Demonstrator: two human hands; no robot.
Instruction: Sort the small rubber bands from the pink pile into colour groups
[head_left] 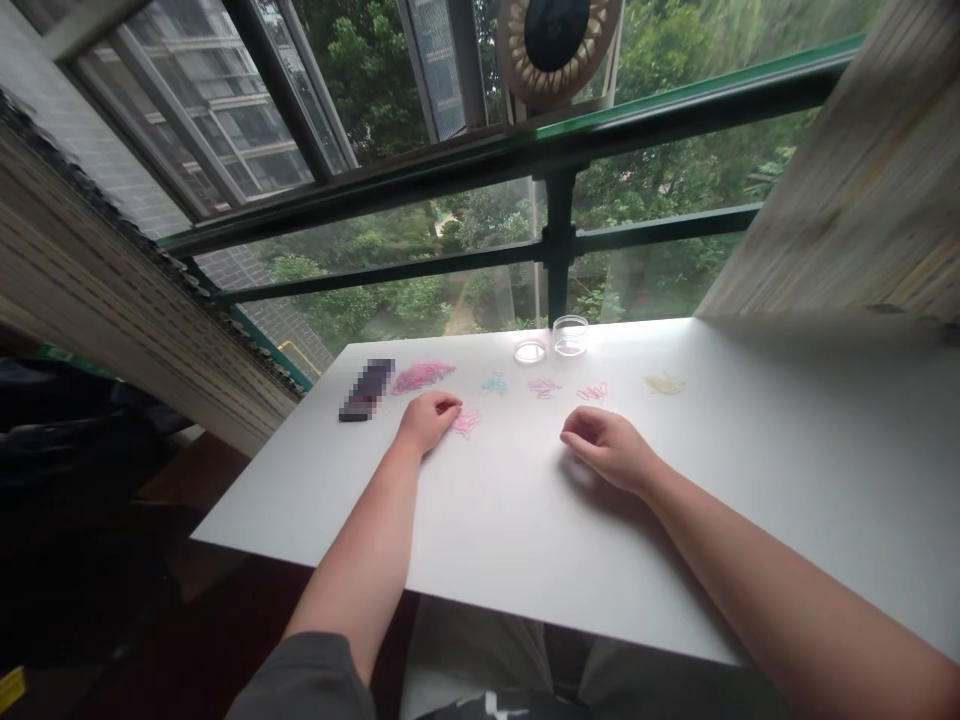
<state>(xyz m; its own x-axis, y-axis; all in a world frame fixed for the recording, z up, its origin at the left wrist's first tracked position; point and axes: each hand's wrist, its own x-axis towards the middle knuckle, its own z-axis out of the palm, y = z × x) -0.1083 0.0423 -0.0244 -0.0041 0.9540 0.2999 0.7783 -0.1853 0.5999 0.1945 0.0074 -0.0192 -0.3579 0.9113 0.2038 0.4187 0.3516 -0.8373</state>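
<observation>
- A clear round container [571, 335] stands open at the far edge of the white table [787, 470]; whether anything lies in it cannot be told. Its flat lid [529, 351] lies just beside it, to the left.
- The left hand [429, 418] rests knuckles up, fingers curled loosely, fingertips touching a small pink heap of clips [466, 421]; whether it grips any cannot be told.
- The right hand [607, 447] rests on the table in a loose fist, well apart from the heaps, with nothing visible in it.
- Six heaps lie in a rough row running left to right: a large pink pile [423, 376], the small pink heap, a teal one [494, 384], two more pink ones [543, 387] [592, 392] and a yellow one [664, 383]. Single clips are too small to count or to tell which way they point.
- One dark oblong object [367, 389], blurred, lies left of the piles, its long axis pointing away from the person.
</observation>
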